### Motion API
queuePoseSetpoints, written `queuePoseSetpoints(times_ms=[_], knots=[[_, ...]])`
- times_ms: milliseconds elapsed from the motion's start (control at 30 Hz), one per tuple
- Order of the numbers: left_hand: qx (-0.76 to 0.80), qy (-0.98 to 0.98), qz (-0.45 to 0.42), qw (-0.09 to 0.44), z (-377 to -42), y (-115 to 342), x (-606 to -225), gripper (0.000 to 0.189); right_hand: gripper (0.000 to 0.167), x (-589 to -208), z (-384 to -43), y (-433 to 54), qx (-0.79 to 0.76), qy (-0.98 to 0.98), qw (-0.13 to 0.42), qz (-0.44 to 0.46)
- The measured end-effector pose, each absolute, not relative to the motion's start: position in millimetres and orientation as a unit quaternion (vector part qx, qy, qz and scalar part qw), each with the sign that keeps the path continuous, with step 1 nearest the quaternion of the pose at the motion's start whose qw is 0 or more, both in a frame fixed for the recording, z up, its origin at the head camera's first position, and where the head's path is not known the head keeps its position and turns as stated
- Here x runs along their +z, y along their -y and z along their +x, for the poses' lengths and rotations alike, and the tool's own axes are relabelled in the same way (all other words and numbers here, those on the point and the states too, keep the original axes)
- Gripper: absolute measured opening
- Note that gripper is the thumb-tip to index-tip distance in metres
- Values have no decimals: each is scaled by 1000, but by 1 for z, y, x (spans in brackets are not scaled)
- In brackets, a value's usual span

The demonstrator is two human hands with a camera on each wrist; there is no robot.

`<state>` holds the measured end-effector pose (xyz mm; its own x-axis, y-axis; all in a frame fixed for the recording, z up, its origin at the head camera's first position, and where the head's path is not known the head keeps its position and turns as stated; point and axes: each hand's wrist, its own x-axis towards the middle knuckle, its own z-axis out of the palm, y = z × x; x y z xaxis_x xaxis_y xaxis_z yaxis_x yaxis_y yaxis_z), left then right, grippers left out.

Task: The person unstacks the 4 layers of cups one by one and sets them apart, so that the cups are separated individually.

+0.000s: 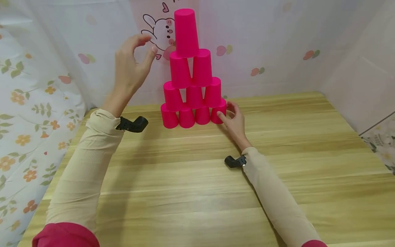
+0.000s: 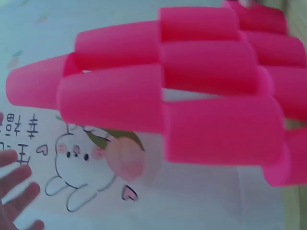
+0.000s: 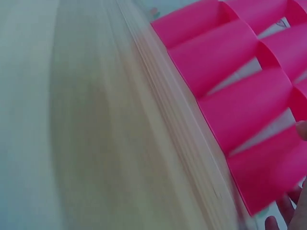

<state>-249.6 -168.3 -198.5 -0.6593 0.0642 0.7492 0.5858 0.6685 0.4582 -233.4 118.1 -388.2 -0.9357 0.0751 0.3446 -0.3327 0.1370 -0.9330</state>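
Observation:
Pink cups stand upside down in a pyramid [image 1: 194, 96], narrowing from a bottom row of several through rows of three and two to one top cup [image 1: 186, 34]. Left of that top cup, apart from it, my left hand [image 1: 131, 61] is raised, thumb and fingers curved with nothing between them. In the left wrist view the left hand's spread fingers [image 2: 19, 191] show at the lower left, clear of the cups. My right hand [image 1: 236, 125] holds the bottom row's rightmost cup [image 3: 268, 167], thumb in front; its other fingers are partly hidden behind.
The pyramid stands near the back of a wooden table [image 1: 172, 192]. Behind it hangs a white cloth [image 1: 265, 41] printed with a rabbit and fruit. A flowered curtain [image 1: 24, 137] borders the left side. Black wrist cameras [image 1: 134, 124] are strapped to both sleeves.

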Motion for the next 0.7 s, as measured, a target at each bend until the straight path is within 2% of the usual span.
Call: queuePoseSetpoints(times_ms=[267,567,700], knots=[[-425,861,-135,244,-261,148,-167,56,61,-383,-231,-112,625,765,131,80],[-480,843,-168,173,-270,122,-150,73,61,-386,-231,-118,615,775,129,75],[-489,842,-174,146,-273,115,-152,78,62,-401,-243,-122,617,772,129,82]])
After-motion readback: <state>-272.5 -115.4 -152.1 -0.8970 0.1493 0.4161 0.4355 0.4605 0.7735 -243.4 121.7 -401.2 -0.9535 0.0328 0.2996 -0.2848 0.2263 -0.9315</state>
